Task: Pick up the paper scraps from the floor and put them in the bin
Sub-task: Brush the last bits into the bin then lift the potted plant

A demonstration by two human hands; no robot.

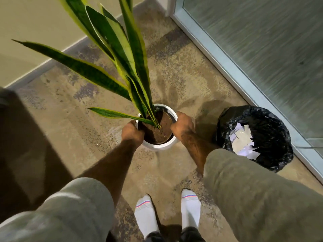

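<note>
Clamps both hands on the white pot (157, 147): left hand (132, 131) curled over the left edge of the rim, right hand (181, 124) curled over the opposite edge, each closed tight on it. Takes hold from two sides, probably to steady the top-heavy load of the tall snake plant (111, 41) fanning up and away from the grip, out of the brown soil (163, 131) between the two hands. Reads as shifting the pot, most likely to expose the carpet (70, 123) beneath and beside it and check for stray paper. Cannot tell whether lifted or resting on the carpet. Places the paper scraps (242, 140) just right of the right hand, heaped white inside the bin (265, 117) with its black liner, near enough for a short reach. Shows none loose on the carpet around the grip. Plants the socked feet (145, 213) behind the grip, toward the body, apart for balance in the bend. Leaves a glass panel (262, 41) beyond the bin, farther right, and a pale wall (26, 41) well off to the left of the left hand.
</note>
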